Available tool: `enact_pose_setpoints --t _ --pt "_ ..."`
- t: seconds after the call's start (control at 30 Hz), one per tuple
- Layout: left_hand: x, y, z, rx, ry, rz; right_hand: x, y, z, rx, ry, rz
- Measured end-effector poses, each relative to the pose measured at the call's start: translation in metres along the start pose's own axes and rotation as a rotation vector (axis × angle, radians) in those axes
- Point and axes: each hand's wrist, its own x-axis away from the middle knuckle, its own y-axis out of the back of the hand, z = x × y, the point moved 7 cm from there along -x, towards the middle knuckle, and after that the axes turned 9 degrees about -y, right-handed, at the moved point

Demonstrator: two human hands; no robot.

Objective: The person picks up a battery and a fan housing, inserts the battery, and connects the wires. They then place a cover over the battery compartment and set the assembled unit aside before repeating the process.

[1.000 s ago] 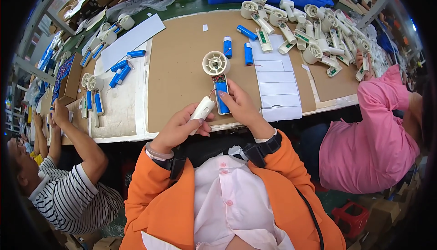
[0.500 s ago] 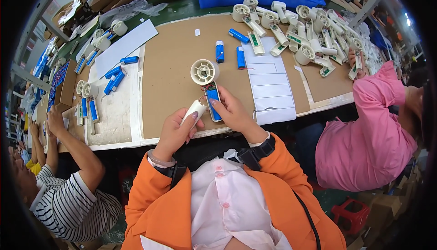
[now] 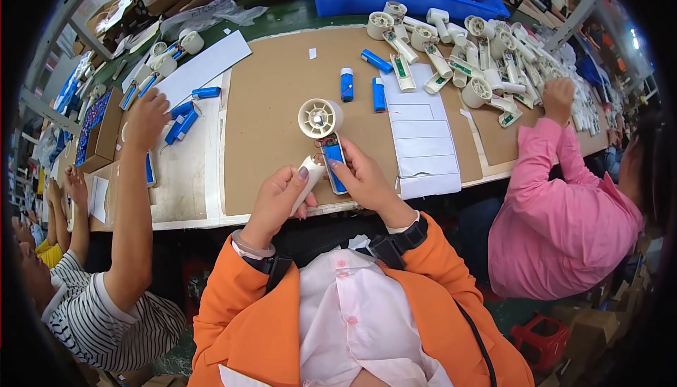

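A cream handheld fan body (image 3: 319,118) lies on the brown board in front of me, its round grilled head pointing away. A blue cylindrical battery (image 3: 333,153) sits in its open handle, with thin red wires near the neck. My right hand (image 3: 371,181) is closed around the handle from the right, thumb pressed on the battery. My left hand (image 3: 276,195) pinches a cream curved handle cover (image 3: 308,184), held tilted just left of the handle. The cover's upper end is close to the wires; whether it touches them I cannot tell.
Beyond my hands lie loose blue batteries (image 3: 346,84) and a white sheet (image 3: 425,144). Several fan bodies (image 3: 477,91) are heaped at the far right, near a blue tray (image 3: 416,5). Co-workers sit either side; the left one's forearm (image 3: 134,204) reaches over the table.
The co-worker on the left has raised an arm over the table. The right co-worker's hand has moved away from a fan body. My hands keep nearly the same hold, with the view shifted slightly.
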Motion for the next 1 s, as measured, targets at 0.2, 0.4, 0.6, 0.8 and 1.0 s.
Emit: enact_pose_setpoints --t 0.2,0.4,0.6,0.8,1.0 --pt "0.002 -0.012 -0.017 0.104 -0.058 0.023 0.001 0.001 0.002 0.014 -0.016 0.001" --pt "-0.003 -0.009 -0.008 0.055 -0.053 0.095 0.001 0.002 -0.005 0.061 -0.041 -0.022" --pt "-0.003 -0.009 -0.012 0.11 -0.132 0.099 0.003 0.003 -0.004 0.062 -0.062 -0.014" --pt "0.001 -0.014 -0.011 0.215 -0.088 0.142 0.002 0.003 -0.005 0.072 -0.029 -0.005" --pt "0.0 -0.012 -0.012 0.229 -0.057 0.144 0.003 0.002 0.001 -0.042 0.02 0.033"
